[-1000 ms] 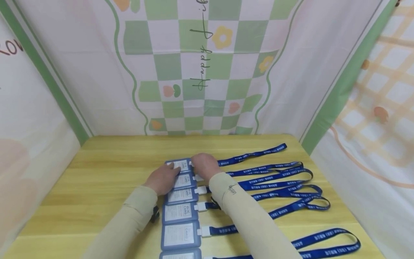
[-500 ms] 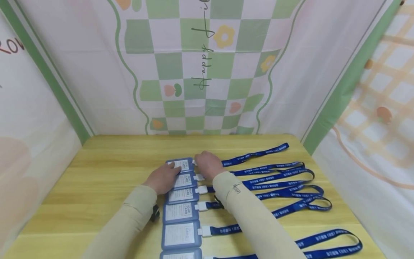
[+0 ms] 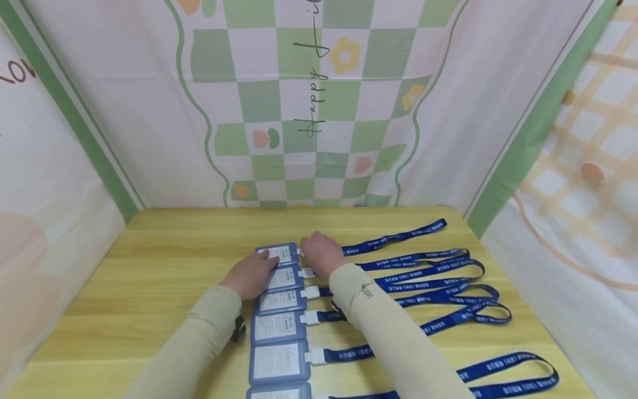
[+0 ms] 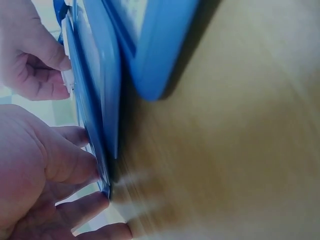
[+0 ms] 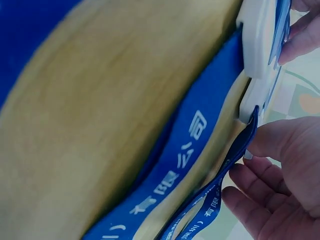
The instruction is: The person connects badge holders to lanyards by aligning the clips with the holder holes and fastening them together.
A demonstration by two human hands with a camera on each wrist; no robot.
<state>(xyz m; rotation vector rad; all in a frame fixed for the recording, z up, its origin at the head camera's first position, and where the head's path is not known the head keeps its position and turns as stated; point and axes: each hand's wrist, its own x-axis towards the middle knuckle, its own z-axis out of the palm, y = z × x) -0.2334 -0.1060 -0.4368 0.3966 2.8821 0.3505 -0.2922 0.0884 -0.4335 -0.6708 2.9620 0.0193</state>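
A column of blue-framed ID card holders runs down the wooden table, each with a white clip and a blue printed lanyard to its right. My left hand (image 3: 251, 276) pinches the left side of the farthest card holder (image 3: 283, 254), thumb on its face; in the left wrist view the fingers (image 4: 85, 207) reach its edge. Just right of that holder, my right hand (image 3: 321, 254) pinches the farthest lanyard (image 3: 394, 239) at its clip end. The right wrist view shows the thumb (image 5: 272, 137) against the strap, and the hand partly hides the clip.
Nearer lanyards (image 3: 428, 282) spread rightward in overlapping loops. Lower holders (image 3: 279, 363) continue to the bottom edge of the head view. Bare wood (image 3: 149, 266) lies left of the column. A patterned curtain (image 3: 319, 111) hangs behind the table's far edge.
My right hand has moved slightly right, uncovering more of the clip beside the farthest holder, and that lanyard's far end has shifted slightly right. The left hand stays on the holder.
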